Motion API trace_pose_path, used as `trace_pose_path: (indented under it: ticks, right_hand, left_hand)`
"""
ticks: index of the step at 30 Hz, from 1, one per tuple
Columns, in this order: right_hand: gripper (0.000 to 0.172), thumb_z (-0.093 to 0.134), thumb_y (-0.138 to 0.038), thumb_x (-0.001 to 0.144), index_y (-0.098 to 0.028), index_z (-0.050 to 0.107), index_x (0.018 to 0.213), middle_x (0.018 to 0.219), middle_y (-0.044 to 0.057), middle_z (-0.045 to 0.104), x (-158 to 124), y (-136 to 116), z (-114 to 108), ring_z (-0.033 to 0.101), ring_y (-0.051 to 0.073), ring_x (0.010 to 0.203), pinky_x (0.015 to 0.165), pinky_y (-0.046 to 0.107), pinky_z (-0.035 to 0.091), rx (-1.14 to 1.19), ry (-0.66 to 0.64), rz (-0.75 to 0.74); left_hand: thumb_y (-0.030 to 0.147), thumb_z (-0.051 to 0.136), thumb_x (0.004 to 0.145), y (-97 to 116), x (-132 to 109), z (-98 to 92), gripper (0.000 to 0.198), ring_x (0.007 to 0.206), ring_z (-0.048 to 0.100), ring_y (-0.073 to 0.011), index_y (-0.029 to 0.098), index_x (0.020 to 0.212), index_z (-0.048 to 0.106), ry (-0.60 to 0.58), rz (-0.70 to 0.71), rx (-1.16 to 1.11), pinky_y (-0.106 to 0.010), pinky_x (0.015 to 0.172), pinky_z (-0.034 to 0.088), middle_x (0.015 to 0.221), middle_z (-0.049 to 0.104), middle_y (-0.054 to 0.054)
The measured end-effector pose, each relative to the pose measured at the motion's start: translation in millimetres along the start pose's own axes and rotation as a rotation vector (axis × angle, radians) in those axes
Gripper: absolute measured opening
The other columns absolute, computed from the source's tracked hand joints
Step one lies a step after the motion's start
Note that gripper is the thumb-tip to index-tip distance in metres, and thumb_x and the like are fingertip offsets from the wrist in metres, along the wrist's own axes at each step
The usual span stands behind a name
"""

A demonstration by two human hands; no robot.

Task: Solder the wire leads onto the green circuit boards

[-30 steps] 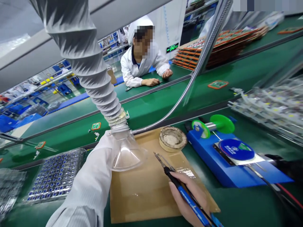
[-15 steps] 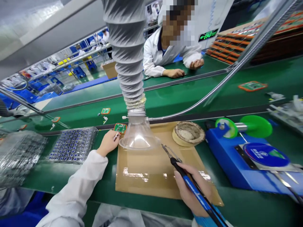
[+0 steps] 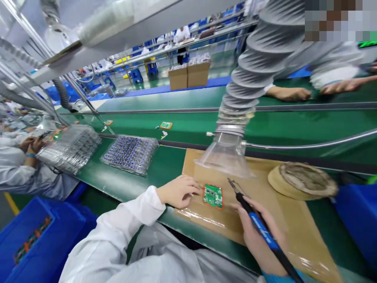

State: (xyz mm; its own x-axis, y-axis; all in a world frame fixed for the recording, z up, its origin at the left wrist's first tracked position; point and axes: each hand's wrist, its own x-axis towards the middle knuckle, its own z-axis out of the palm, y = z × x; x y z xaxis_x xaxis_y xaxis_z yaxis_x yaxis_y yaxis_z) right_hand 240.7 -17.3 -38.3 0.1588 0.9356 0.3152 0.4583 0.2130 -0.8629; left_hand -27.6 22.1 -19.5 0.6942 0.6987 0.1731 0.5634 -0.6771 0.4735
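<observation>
My right hand [image 3: 259, 228] is wrapped around the blue and black handle of a soldering iron [image 3: 260, 228], whose metal tip points up and left. A green circuit board [image 3: 213, 195] with an orange edge lies on the brown cardboard sheet [image 3: 282, 220], left of the iron and apart from its tip. My left hand [image 3: 180, 191] rests at the left of the board with curled fingers, fingertips close to its edge. Whatever those fingers hold is too small or hidden to make out. Over the sheet hangs a clear fume hood [image 3: 225, 155] on a grey hose.
A round, pale, dirty-topped holder [image 3: 303, 181] stands on the right of the sheet. Left lie a clear tray of small blue parts [image 3: 131, 153] and stacked clear trays [image 3: 72, 147]. Another board [image 3: 166, 125] lies on the green belt. Co-workers' hands [image 3: 290, 93] are across the line.
The view has swung left. My left hand and the circuit board have come from behind the fume hood to the near part of the cardboard. The soldering iron stays in my right hand.
</observation>
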Motion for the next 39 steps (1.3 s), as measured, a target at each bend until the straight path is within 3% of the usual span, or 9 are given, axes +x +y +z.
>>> trace_pose_path:
  ticks: [4,8,11,14,20,26,31,34,39]
  right_hand:
    - [0.045,0.056,-0.056,0.097,-0.027,0.062,0.131,0.113,0.005,0.078,-10.3,-2.7,24.8,0.073,0.028,0.108,0.092,0.041,0.059,0.06,-0.303,-0.062]
    - [0.044,0.054,-0.053,0.098,-0.027,0.061,0.134,0.118,0.005,0.076,-10.3,9.5,30.0,0.073,0.028,0.11,0.09,0.042,0.06,-0.02,-0.383,-0.158]
    - [0.044,0.054,-0.051,0.098,-0.027,0.059,0.135,0.12,0.005,0.075,-9.1,16.8,28.4,0.072,0.029,0.112,0.089,0.044,0.06,-0.077,-0.361,-0.181]
    - [0.045,0.055,-0.05,0.098,-0.025,0.059,0.136,0.12,0.007,0.075,-9.6,17.5,28.6,0.071,0.03,0.111,0.09,0.046,0.059,-0.078,-0.299,-0.167]
    - [0.042,0.056,-0.046,0.099,-0.023,0.058,0.134,0.122,0.009,0.074,-11.6,10.2,29.1,0.07,0.028,0.114,0.097,0.046,0.056,-0.06,-0.286,-0.132]
    - [0.036,0.054,-0.041,0.1,-0.023,0.058,0.131,0.119,0.009,0.074,-10.2,4.7,27.0,0.072,0.026,0.108,0.092,0.045,0.059,-0.061,-0.275,-0.131]
    - [0.034,0.056,-0.036,0.1,-0.025,0.057,0.132,0.118,0.008,0.075,-9.0,-0.8,27.3,0.071,0.026,0.109,0.093,0.043,0.058,-0.072,-0.209,-0.14]
    - [0.033,0.055,-0.035,0.1,-0.024,0.058,0.131,0.116,0.007,0.076,-8.6,-3.6,27.9,0.071,0.026,0.108,0.093,0.044,0.057,-0.081,-0.188,-0.147]
    - [0.031,0.057,-0.035,0.099,-0.025,0.06,0.129,0.114,0.007,0.076,-7.7,-1.7,29.1,0.071,0.027,0.107,0.091,0.044,0.057,-0.087,-0.153,-0.156]
  left_hand:
    - [0.007,0.053,0.071,-11.5,-53.9,-40.5,0.055,0.126,0.057,-0.0252,0.021,0.123,0.066,0.2,-0.198,0.11,-0.045,0.112,0.043,0.13,0.066,-0.01]
    - [0.01,0.051,0.082,-40.8,-120.7,-103.8,0.031,0.108,0.059,-0.0274,0.018,0.104,0.07,0.392,-0.7,0.469,-0.046,0.099,0.044,0.107,0.069,-0.011]
    - [0.016,0.052,0.085,-58.5,-155.9,-133.8,0.022,0.107,0.056,-0.0302,0.018,0.096,0.071,0.239,-0.911,0.641,-0.046,0.093,0.043,0.108,0.066,-0.013]
    - [0.021,0.055,0.085,-65.2,-167.2,-141.9,0.017,0.11,0.055,-0.0306,0.019,0.092,0.07,0.114,-0.948,0.684,-0.045,0.094,0.041,0.113,0.064,-0.013]
    - [0.026,0.054,0.084,-69.0,-158.6,-148.2,0.017,0.113,0.055,-0.0291,0.02,0.093,0.067,0.072,-0.936,0.618,-0.043,0.098,0.04,0.116,0.065,-0.011]
    - [0.029,0.052,0.08,-81.1,-158.6,-162.4,0.018,0.106,0.059,-0.0315,0.02,0.081,0.067,-0.019,-0.927,0.599,-0.042,0.091,0.045,0.111,0.068,-0.011]
    - [0.026,0.043,0.088,-49.3,-135.0,-165.5,0.021,0.084,0.061,-0.0301,0.021,0.077,0.06,-0.002,-0.793,0.696,-0.041,0.081,0.045,0.081,0.068,-0.009]
    - [0.027,0.048,0.089,-13.8,-104.4,-149.0,0.014,0.07,0.06,-0.0231,0.021,0.084,0.06,0.2,-0.726,0.527,-0.035,0.071,0.045,0.075,0.065,-0.005]
    - [0.03,0.063,0.088,15.0,-37.7,-84.5,0.014,0.065,0.059,-0.015,0.019,0.08,0.064,0.483,-0.454,-0.224,-0.026,0.062,0.046,0.071,0.065,-0.002]
